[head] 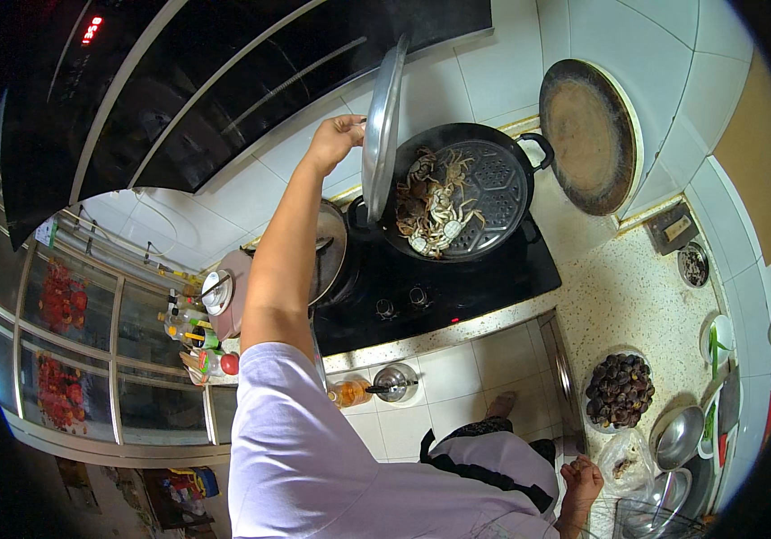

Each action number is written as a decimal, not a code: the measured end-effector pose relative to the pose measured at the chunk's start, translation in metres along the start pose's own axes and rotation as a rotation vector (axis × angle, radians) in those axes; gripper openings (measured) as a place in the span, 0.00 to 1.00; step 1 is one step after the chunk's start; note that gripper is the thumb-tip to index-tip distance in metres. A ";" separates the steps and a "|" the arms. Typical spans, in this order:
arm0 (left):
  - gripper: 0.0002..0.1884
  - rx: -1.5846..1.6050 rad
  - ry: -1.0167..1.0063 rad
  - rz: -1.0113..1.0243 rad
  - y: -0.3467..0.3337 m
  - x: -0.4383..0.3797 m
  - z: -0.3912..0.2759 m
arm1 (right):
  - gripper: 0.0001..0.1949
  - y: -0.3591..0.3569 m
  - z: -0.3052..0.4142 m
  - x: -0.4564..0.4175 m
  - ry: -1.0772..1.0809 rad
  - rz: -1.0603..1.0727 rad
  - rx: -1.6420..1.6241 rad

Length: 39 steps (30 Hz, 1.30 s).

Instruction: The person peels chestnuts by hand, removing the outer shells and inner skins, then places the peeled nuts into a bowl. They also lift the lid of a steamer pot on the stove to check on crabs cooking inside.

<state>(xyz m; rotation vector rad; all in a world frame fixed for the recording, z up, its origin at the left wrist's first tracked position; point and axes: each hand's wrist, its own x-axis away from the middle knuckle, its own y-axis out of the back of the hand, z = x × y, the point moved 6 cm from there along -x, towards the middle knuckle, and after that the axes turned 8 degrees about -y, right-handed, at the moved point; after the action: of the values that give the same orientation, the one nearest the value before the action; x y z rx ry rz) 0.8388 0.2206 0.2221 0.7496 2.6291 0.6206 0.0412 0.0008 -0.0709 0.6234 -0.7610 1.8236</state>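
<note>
My left hand [337, 144] grips the knob side of a metal wok lid [385, 128], which is tipped on edge above the left rim of a black wok [535, 168]. On a perforated steamer rack [503, 185] inside the wok lie several small crabs [442, 209], heaped toward the left. Some show pale undersides and others dark shells. Low on the right, my right hand [582, 475] hangs by the counter edge with fingers curled in and nothing visible in it. Close beside it are a clear plastic bag [624, 465] and a bowl of dark, round, plum-like pieces [617, 391].
A black gas hob [426, 303] carries the wok and a second pan [328, 249]. The range hood [257, 81] overhangs at the upper left. A round wooden board [584, 135] leans against tiles. Metal bowls [680, 438] stand at right; a kettle [395, 383] sits below.
</note>
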 end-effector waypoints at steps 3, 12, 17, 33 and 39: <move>0.16 -0.024 0.005 -0.018 -0.002 0.000 0.000 | 0.20 0.004 -0.005 -0.004 0.006 -0.029 0.033; 0.15 -0.008 -0.018 -0.027 -0.007 -0.007 0.006 | 0.17 -0.008 0.004 0.006 -0.003 -0.083 0.038; 0.13 0.017 -0.017 -0.031 -0.012 -0.011 0.006 | 0.17 -0.005 0.002 0.005 -0.009 -0.083 0.055; 0.16 -0.025 -0.065 -0.053 -0.016 -0.022 0.000 | 0.14 -0.025 0.014 0.010 -0.007 -0.115 0.021; 0.15 -0.050 -0.050 -0.047 -0.011 -0.024 0.004 | 0.14 -0.021 0.011 0.007 -0.023 -0.115 0.027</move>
<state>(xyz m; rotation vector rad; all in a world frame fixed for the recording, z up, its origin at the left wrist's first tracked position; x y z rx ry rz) 0.8546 0.1997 0.2181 0.6779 2.5676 0.6434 0.0590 0.0030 -0.0543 0.6928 -0.7029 1.7268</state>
